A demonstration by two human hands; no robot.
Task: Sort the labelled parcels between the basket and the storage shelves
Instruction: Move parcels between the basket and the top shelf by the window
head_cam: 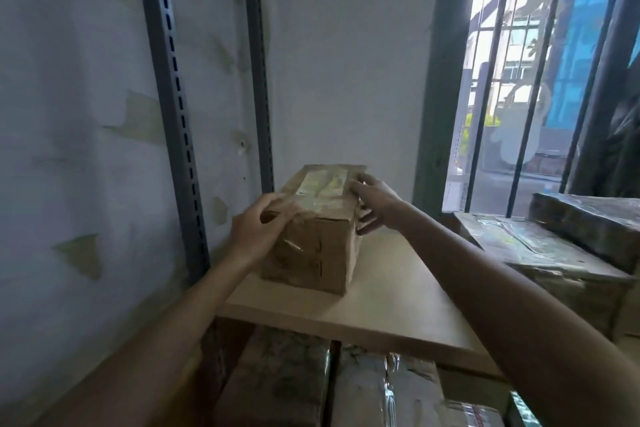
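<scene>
Wrapped parcels (277, 374) sit on the shelf below. On the pale shelf board (381, 305) above rests the cardboard parcel (311, 253), long axis running near to far. The left hand (259, 229) curls over its near-left corner. The right hand (374, 198), farther in, clasps the right edge, fingers spread. Both hands fit setting it down or lifting it off.

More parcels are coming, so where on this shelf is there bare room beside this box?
The shelf board is bare between the cardboard box and the wrapped parcels on the right, and in front of the box. Crowded: the right end, and underneath, where lower parcels sit packed.
</scene>
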